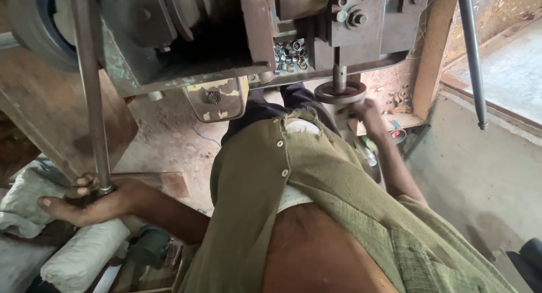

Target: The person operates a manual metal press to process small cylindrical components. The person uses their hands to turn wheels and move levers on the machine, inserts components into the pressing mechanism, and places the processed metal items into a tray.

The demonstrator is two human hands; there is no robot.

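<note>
Left hand (84, 200) is closed around the lower end of a smooth, round steel lever rod (90, 90) that rises steeply past the worn grey press frame (186, 39), thumb stretched out to the side. Right hand (367, 113) rests against the edge of a round, rust-toned die ring (340, 93) seated directly under the vertical ram (338, 73); how far its fingers are curled cannot be told. Small shiny metal rings (290, 54) lie heaped on the machine ledge just above.
</note>
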